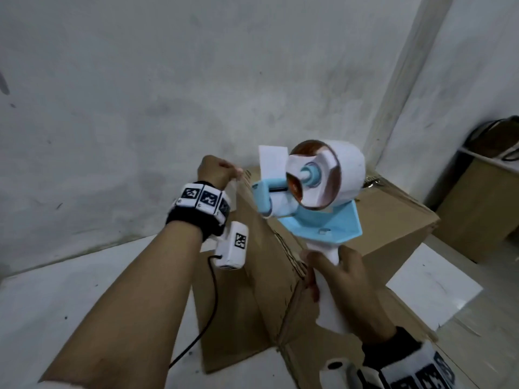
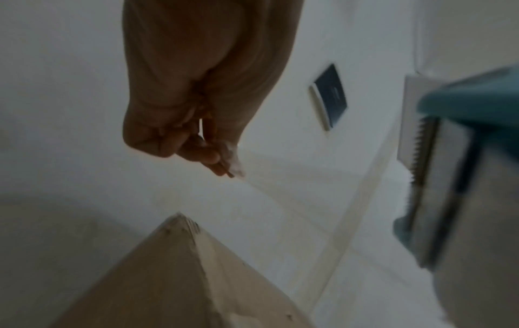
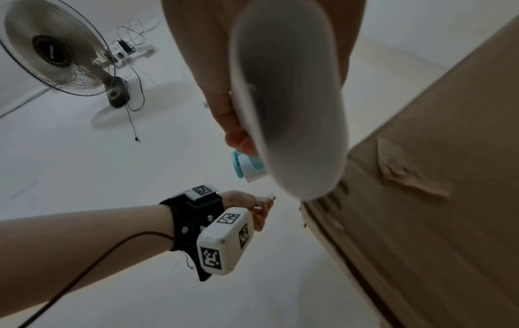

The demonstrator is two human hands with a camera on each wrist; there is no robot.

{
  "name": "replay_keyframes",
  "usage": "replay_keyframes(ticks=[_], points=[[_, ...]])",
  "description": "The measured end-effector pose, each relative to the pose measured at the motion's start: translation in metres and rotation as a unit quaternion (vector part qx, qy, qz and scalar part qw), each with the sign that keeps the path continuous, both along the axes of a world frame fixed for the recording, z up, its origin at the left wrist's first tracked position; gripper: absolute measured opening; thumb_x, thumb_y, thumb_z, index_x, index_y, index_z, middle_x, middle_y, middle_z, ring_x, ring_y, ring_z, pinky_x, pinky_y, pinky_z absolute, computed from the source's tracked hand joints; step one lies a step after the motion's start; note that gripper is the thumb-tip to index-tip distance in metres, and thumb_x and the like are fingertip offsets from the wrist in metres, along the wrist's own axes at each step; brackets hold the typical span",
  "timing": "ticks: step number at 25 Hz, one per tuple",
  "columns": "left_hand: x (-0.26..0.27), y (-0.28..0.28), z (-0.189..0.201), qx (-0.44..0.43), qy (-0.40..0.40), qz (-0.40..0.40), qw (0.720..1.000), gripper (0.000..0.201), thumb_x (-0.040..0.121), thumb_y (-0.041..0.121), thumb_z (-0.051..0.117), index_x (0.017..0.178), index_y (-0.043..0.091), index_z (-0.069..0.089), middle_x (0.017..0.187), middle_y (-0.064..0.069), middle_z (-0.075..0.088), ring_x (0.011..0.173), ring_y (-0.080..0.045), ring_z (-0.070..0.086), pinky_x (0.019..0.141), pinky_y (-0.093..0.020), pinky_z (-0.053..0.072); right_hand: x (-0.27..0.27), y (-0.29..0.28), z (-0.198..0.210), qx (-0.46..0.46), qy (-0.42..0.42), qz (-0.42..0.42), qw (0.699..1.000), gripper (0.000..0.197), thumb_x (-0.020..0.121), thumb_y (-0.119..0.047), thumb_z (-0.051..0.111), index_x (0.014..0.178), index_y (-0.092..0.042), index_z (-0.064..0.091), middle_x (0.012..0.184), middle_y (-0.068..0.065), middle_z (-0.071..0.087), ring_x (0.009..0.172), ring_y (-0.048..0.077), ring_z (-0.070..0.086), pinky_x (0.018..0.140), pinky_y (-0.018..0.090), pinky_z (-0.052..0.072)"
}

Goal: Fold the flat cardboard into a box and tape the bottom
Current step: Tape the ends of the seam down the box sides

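A brown cardboard box [image 1: 252, 290] stands folded on the floor, bottom flaps up, its centre seam [image 1: 289, 313] running toward me. My right hand [image 1: 345, 287] grips the white handle of a blue and white tape dispenser [image 1: 311, 192], raised above the box. My left hand [image 1: 216, 171] pinches the end of clear tape [image 2: 236, 162] over the box's far corner [image 2: 179, 219]. The thin strip toward the dispenser's toothed blade [image 2: 418, 159] is barely visible. In the right wrist view the handle [image 3: 289, 106] fills the top and the left hand [image 3: 252, 206] is below it.
A second cardboard box [image 1: 387, 220] stands behind the first, against the wall. A white sheet [image 1: 432, 284] lies on the floor at right, beside another brown carton [image 1: 477, 209]. A standing fan [image 3: 56, 51] and cables are off to the left.
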State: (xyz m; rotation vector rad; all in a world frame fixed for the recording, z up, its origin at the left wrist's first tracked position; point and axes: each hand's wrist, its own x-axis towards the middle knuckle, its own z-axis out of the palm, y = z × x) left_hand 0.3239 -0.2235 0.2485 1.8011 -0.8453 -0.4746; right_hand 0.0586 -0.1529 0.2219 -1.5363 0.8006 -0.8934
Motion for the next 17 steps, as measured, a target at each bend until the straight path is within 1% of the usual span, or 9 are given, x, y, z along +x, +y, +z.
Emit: replay_keyframes(ticks=[2,5,7,9,10,11,13,15,17], points=[[-0.005,-0.020,-0.002,-0.007,-0.003,-0.003,1.000,0.028,0.075,0.005,0.071,0.098,-0.012,0.069,0.098,-0.030,0.069,0.090,-0.030,0.066,0.080,-0.032,0.048,0.004,-0.010,0.006,0.012,0.011,-0.009,1.000,0.021,0.069,-0.019,0.057,0.057,-0.003,0.051,0.040,0.004,0.050,0.033,0.015,0.044,0.037,0.021,0.037],[0.002,-0.045,-0.012,0.012,-0.004,-0.033,0.999,0.026,0.077,0.004,0.070,0.097,-0.013,0.068,0.100,-0.032,0.068,0.083,-0.023,0.062,0.078,-0.033,0.048,0.016,-0.029,0.013,0.016,0.060,-0.012,0.998,0.027,0.075,-0.018,0.062,0.056,-0.003,0.052,0.034,0.002,0.050,0.030,0.010,0.045,0.037,0.019,0.037],[0.015,-0.055,-0.018,0.026,-0.003,-0.039,0.999,0.027,0.080,0.003,0.067,0.101,-0.013,0.067,0.090,-0.025,0.071,0.066,-0.016,0.059,0.065,-0.025,0.045,0.029,-0.045,0.021,0.028,0.099,-0.005,0.995,0.026,0.084,-0.011,0.059,0.060,-0.003,0.053,0.033,0.000,0.051,0.029,0.007,0.046,0.036,0.016,0.037],[0.028,-0.064,-0.021,0.031,0.006,-0.033,0.999,0.027,0.082,0.001,0.064,0.104,-0.014,0.065,0.067,-0.012,0.071,0.040,0.001,0.053,0.048,-0.014,0.041,0.045,-0.059,0.032,0.045,0.114,0.012,0.992,0.023,0.086,-0.009,0.056,0.063,-0.008,0.052,0.035,-0.001,0.052,0.030,0.007,0.046,0.035,0.016,0.039],[0.033,-0.068,-0.022,0.032,-0.001,-0.028,0.999,0.027,0.083,-0.001,0.061,0.105,-0.015,0.064,0.070,-0.013,0.071,0.035,0.003,0.050,0.044,-0.009,0.039,0.053,-0.063,0.038,0.047,0.115,0.021,0.992,0.021,0.086,-0.009,0.056,0.065,-0.010,0.052,0.038,-0.001,0.053,0.032,0.007,0.047,0.036,0.017,0.040],[0.038,-0.072,-0.022,0.034,-0.015,-0.026,0.999,0.026,0.083,-0.003,0.059,0.106,-0.015,0.064,0.084,-0.020,0.071,0.038,0.001,0.051,0.042,-0.004,0.035,0.061,-0.067,0.041,0.052,0.115,0.029,0.992,0.019,0.087,-0.009,0.056,0.068,-0.012,0.053,0.041,0.000,0.053,0.033,0.007,0.048,0.037,0.018,0.041],[0.047,-0.079,-0.022,0.042,-0.033,-0.036,0.998,0.026,0.083,-0.004,0.057,0.107,-0.013,0.064,0.102,-0.029,0.067,0.053,-0.012,0.050,0.040,-0.001,0.031,0.072,-0.071,0.045,0.061,0.120,0.041,0.990,0.016,0.088,-0.009,0.056,0.073,-0.014,0.052,0.049,-0.001,0.053,0.035,0.006,0.049,0.038,0.018,0.042],[0.054,-0.085,-0.028,0.046,-0.019,-0.050,0.998,0.026,0.082,-0.005,0.059,0.105,-0.014,0.065,0.083,-0.020,0.070,0.053,-0.010,0.044,0.046,-0.005,0.036,0.078,-0.074,0.044,0.070,0.136,0.043,0.987,0.012,0.089,-0.011,0.055,0.078,-0.014,0.053,0.055,0.002,0.054,0.036,0.004,0.050,0.039,0.016,0.043],[0.062,-0.090,-0.038,0.057,-0.008,-0.051,0.997,0.026,0.081,-0.003,0.062,0.104,-0.015,0.064,0.047,0.003,0.060,0.049,-0.007,0.046,0.051,-0.011,0.037,0.081,-0.077,0.043,0.080,0.151,0.039,0.985,0.009,0.090,-0.013,0.055,0.081,-0.014,0.054,0.058,0.003,0.056,0.038,0.002,0.051,0.040,0.015,0.044]])
